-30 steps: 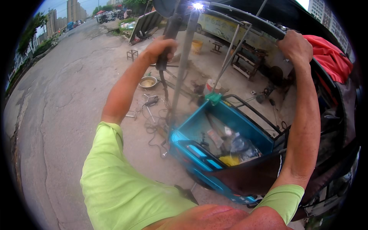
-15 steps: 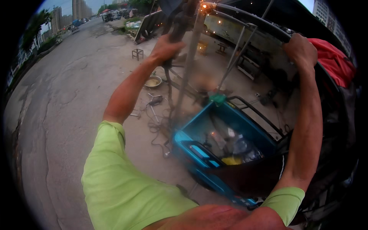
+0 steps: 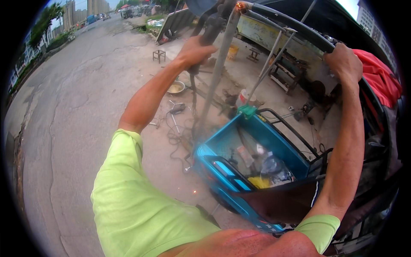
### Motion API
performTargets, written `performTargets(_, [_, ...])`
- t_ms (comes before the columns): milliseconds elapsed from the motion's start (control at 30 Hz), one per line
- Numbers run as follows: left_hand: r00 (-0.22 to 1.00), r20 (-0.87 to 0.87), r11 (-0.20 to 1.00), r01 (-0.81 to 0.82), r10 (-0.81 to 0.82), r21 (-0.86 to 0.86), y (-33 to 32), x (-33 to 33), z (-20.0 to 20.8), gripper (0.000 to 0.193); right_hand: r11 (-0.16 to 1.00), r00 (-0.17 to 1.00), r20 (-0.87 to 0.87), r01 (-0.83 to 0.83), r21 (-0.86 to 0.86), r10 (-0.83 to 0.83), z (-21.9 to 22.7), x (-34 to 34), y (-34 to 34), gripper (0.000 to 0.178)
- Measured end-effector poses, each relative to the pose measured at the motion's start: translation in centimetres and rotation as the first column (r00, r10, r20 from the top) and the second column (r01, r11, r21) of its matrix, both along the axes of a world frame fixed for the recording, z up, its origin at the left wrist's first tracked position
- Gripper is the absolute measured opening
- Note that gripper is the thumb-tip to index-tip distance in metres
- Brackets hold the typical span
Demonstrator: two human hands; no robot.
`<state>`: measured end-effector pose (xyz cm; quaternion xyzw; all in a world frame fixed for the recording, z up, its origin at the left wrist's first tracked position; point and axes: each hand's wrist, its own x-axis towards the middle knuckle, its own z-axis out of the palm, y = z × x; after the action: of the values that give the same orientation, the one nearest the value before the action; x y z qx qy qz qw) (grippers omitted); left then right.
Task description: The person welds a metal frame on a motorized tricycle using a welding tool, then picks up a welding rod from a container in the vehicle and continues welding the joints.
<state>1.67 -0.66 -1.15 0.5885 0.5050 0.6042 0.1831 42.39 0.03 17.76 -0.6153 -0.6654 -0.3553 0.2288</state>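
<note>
1. Grey ground [image 3: 94,107] spreads out below both hands, outdoors.
2. A blue cart [image 3: 278,139] sits lower, between them.
3. A curved pipe [image 3: 295,26] reaches from the right hand [image 3: 344,63], which grips it, to a standing pipe [image 3: 220,55] beside the left hand [image 3: 197,53].
4. That left hand holds a dark handle [image 3: 210,33].
5. A tiny glow [image 3: 239,6] marks where the pipes meet, above the left hand: probably hot joining. The next move calls for steady hands.
</note>
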Motion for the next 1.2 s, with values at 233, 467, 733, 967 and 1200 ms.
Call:
performTargets(233, [0.999,-0.042,1.0,-0.017,0.017,0.004,0.2,0.4,0.0,0.029,0.998,0.999,0.035,-0.008,0.07,0.005,-0.3,0.1,0.3,0.037])
performTargets(467, [0.998,-0.061,1.0,-0.017,0.015,-0.027,0.3,0.8,0.4,0.029,0.993,0.999,0.024,-0.037,0.111,0.035,-0.4,0.3,0.5,0.033])
performTargets(733, [0.998,-0.019,0.998,-0.056,0.056,0.002,0.8,0.8,0.0,0.026,0.997,1.0,0.024,-0.012,0.071,0.01,-0.5,0.2,0.3,0.03])
performTargets(967, [0.992,0.064,0.992,0.116,-0.113,-0.047,1.1,-0.1,-0.1,0.022,0.999,1.0,0.014,-0.022,0.048,0.021,-0.4,0.1,-0.1,0.032])
performTargets(1200, [0.996,0.06,0.998,0.063,-0.061,-0.023,0.9,0.6,-0.1,0.021,1.0,1.0,0.002,0.024,-0.006,-0.024,-0.1,0.2,0.2,0.04])
